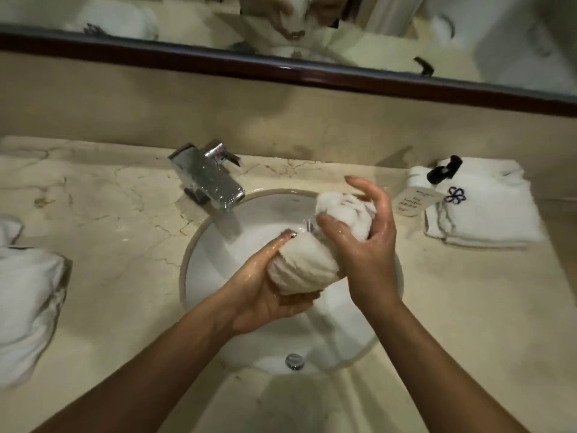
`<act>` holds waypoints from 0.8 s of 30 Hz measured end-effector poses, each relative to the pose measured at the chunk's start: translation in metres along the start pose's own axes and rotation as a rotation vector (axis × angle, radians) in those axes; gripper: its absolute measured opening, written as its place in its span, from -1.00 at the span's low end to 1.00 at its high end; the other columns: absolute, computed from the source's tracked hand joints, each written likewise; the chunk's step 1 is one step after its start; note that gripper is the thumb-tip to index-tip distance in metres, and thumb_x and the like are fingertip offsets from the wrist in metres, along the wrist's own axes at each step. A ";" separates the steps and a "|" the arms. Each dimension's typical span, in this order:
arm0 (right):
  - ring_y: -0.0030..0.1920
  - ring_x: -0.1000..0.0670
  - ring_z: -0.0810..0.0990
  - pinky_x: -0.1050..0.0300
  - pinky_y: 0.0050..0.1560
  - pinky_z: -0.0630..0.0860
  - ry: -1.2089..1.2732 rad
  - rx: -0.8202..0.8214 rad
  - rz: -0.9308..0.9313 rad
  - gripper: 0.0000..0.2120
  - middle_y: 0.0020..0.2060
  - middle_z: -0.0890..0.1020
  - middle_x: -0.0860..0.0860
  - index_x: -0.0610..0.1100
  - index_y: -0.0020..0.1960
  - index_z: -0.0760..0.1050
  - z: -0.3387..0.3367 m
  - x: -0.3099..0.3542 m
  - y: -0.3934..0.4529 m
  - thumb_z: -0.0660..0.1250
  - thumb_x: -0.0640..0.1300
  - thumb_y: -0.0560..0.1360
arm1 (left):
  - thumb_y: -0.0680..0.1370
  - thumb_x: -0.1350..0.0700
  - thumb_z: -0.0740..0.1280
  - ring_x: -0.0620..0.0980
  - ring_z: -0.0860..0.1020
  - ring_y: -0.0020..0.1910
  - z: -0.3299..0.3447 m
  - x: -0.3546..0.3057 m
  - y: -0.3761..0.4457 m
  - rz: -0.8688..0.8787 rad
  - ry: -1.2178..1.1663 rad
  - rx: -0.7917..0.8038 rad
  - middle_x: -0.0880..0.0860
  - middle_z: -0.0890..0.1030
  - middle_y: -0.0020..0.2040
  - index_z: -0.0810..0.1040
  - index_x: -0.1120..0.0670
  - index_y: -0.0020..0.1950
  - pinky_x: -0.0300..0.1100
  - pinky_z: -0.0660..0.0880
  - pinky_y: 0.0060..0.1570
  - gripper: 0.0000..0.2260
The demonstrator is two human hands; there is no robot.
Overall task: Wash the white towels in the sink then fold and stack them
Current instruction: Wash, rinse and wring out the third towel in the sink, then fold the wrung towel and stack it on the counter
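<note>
Towel (312,245), white and wet, is being held bunched into a twisted roll over the middle of the round sink (199,245). Left hand (265,292) is gripping its lower end at about 7 o'clock, fingers curled round it; right hand (365,245) is clasping the upper end at about 2 o'clock. Chrome faucet (209,179) is sitting at 11 o'clock. Folded towels (487,210) are lying at 3 o'clock on the marble counter (109,207); crumpled towels (28,301) are lying at 9 o'clock.
</note>
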State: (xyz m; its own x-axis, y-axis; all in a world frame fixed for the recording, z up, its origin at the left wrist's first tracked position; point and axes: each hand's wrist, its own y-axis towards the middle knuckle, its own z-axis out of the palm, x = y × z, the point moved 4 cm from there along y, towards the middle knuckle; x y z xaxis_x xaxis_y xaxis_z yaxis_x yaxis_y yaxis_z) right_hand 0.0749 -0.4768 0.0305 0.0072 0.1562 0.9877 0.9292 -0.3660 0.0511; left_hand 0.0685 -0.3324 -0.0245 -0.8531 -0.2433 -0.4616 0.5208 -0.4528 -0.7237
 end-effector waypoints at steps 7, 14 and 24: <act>0.04 -0.14 0.71 -0.04 0.03 0.63 0.244 -0.125 0.550 -0.67 0.07 0.70 -0.19 -0.19 0.27 0.52 -0.017 -0.045 -0.051 0.41 -0.09 0.56 | 0.45 0.31 0.45 -0.05 0.63 -0.24 -0.027 0.012 -0.038 0.381 0.251 -0.098 0.11 0.67 -0.10 0.54 0.03 0.21 -0.23 0.54 -0.25 -0.62; 0.03 -0.17 0.72 -0.29 0.09 0.61 0.302 -0.168 0.617 -0.34 0.06 0.71 -0.14 -0.13 0.35 0.45 -0.028 -0.025 -0.076 0.55 0.15 0.38 | 0.27 0.12 0.51 0.02 0.58 -0.08 -0.024 0.000 -0.066 0.759 0.840 -0.119 -0.02 0.55 -0.09 0.41 -0.10 -0.13 -0.01 0.53 -0.08 -0.67; 0.06 0.05 0.70 -0.01 0.00 0.66 0.182 -0.066 0.360 -0.75 0.11 0.69 0.06 0.18 0.26 0.56 -0.080 0.019 -0.080 0.33 -0.04 0.62 | 0.26 0.18 0.62 0.06 0.68 -0.15 0.042 -0.009 -0.093 0.773 0.726 -0.011 0.06 0.70 -0.09 0.52 -0.09 0.03 0.00 0.65 -0.14 -0.54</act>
State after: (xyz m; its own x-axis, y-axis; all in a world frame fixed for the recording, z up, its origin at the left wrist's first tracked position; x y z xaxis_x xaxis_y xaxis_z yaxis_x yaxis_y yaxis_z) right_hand -0.0290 -0.5176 0.0571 0.2564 -0.1556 0.9540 0.8536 -0.4266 -0.2990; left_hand 0.0259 -0.3240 0.0686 -0.0679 0.1105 -0.9916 0.9167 -0.3853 -0.1057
